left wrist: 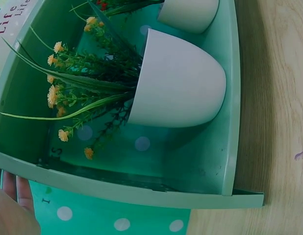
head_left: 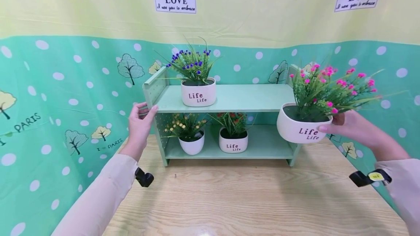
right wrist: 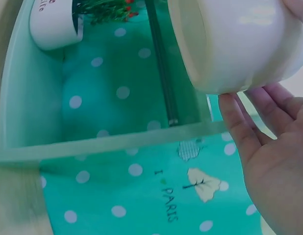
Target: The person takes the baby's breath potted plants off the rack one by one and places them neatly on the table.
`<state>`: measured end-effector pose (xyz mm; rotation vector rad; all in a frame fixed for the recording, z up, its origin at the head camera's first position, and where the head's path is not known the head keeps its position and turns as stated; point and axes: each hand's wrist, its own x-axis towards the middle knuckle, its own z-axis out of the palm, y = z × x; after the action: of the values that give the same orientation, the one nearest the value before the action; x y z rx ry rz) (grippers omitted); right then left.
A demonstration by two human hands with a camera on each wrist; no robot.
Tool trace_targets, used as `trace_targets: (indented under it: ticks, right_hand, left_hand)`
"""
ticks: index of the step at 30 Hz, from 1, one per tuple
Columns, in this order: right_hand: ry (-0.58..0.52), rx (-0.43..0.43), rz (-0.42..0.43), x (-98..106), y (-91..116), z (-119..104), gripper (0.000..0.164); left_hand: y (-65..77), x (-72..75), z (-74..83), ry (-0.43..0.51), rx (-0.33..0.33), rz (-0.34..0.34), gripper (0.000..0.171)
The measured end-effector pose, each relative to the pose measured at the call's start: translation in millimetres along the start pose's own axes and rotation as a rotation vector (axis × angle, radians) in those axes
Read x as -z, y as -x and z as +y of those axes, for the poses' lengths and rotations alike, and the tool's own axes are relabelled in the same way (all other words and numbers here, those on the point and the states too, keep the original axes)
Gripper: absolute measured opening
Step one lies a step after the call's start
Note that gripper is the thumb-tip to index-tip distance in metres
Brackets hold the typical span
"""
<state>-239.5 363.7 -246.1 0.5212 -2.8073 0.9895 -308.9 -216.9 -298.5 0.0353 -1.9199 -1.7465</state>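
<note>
In the head view my right hand (head_left: 351,128) holds a white oval flowerpot (head_left: 295,128) with pink artificial flowers (head_left: 341,83), thumb on its front and fingers round its side. The pot is in the air at the right end of a pale green two-tier shelf (head_left: 249,97), overlapping it in view. My left hand (head_left: 140,125) grips the shelf's left side panel (head_left: 156,90), thumb at the front edge and fingers outside. The left wrist view shows its fingers (left wrist: 23,193) against that panel. A white pot with purple flowers (head_left: 198,94) stands on the upper board's left.
On the lower board stand a white pot with yellow flowers (head_left: 191,145) and an oval pot with red flowers (head_left: 233,144). The shelf rests on a wood-grain table (head_left: 229,196). A green and yellow printed curtain (head_left: 65,119) hangs behind and at both sides.
</note>
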Motion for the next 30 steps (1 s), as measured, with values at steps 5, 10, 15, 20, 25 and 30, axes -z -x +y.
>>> trace_targets:
  ticks: [5,10,15,20,25,30]
  right_hand:
    - [0.057,-0.066,-0.032,0.4,13.8,12.4,0.032]
    - [0.129,-0.142,-0.054,-1.4,24.8,25.7,0.044]
    - [0.062,-0.068,-0.054,-9.0,36.3,39.5,0.053]
    - [0.019,-0.011,-0.06,-17.3,45.0,53.6,0.052]
    - [0.001,-0.06,-0.112,-17.4,52.4,66.0,0.057]
    - [-0.018,-0.183,-0.236,-15.7,55.8,79.1,0.063]
  left_hand:
    - [-0.3,-0.2,-0.7,0.005,-0.001,-0.004,0.047]
    - [-0.2,-0.6,-0.4,0.003,0.007,-0.003,0.047]
    - [-0.3,-1.5,-0.5,0.004,0.015,-0.003,0.048]
    - [-2.0,-0.9,-2.0,0.003,0.027,0.001,0.047]
    - [-2.8,-0.4,-2.3,-0.001,0.033,0.0,0.047]
    - [-2.4,0.0,-2.9,0.0,0.032,-0.003,0.049]
